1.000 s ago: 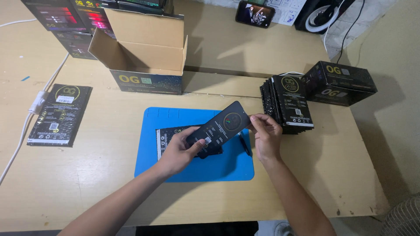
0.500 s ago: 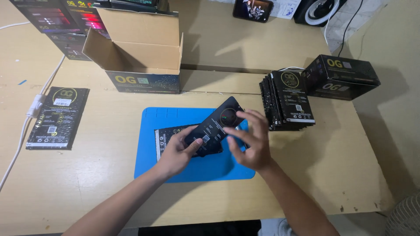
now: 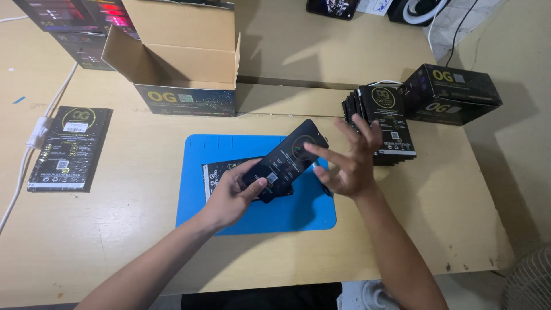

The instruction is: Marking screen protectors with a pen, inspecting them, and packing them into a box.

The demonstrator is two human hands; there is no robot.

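My left hand (image 3: 232,192) grips the lower end of a flat black packet (image 3: 290,158) with a round gold mark, tilted up over the blue mat (image 3: 229,221). My right hand (image 3: 347,158) hovers just right of the packet's upper end, fingers spread, one fingertip near its face, holding nothing. Under the held packet another black packet (image 3: 221,172) lies flat on the mat. A stack of similar black packets (image 3: 387,123) stands just right of my right hand.
An open cardboard box (image 3: 178,63) sits behind the mat. A black box (image 3: 453,92) lies at the right beside the stack. One black packet (image 3: 69,146) lies at the far left near a white cable (image 3: 34,138). The table's right edge drops to the floor.
My right hand has let go of the packet's upper end and opened, moving slightly right. My left hand keeps its hold on the packet.
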